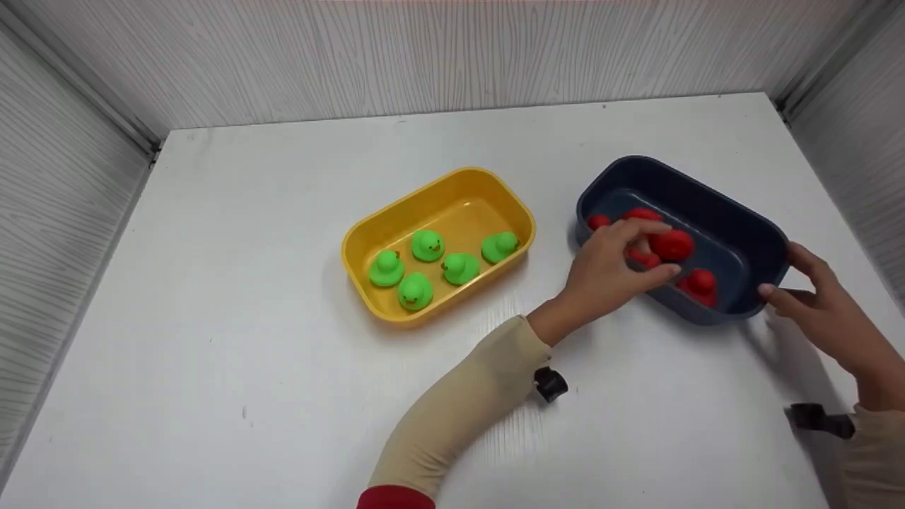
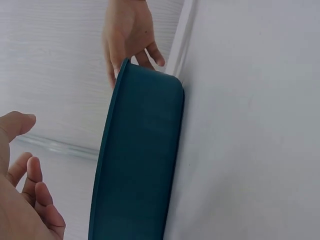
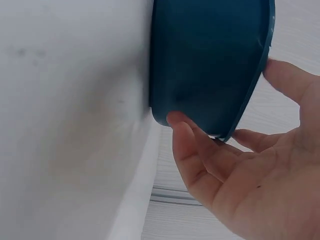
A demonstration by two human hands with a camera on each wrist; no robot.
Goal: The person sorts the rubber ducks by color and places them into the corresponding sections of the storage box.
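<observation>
In the head view my left hand (image 1: 608, 268) hovers over the near long side of a dark blue tub (image 1: 749, 226), thumb and index finger spread apart. Just beyond those fingertips lies a red toy duck (image 1: 672, 245). Nothing red shows between the fingers of the left hand (image 2: 25, 185) in the left wrist view. More red ducks (image 1: 701, 283) sit inside the tub, some partly hidden by this hand. My right hand (image 1: 827, 311) holds the tub's right end, thumb at the rim and fingers (image 3: 200, 150) against the outer wall.
To the left stands a yellow tub (image 1: 438, 187) with several green toy ducks (image 1: 416, 291) in it. Both tubs rest on a white table (image 1: 247, 353). Pale wood-grain panels (image 1: 452, 56) rise behind the table and along its sides.
</observation>
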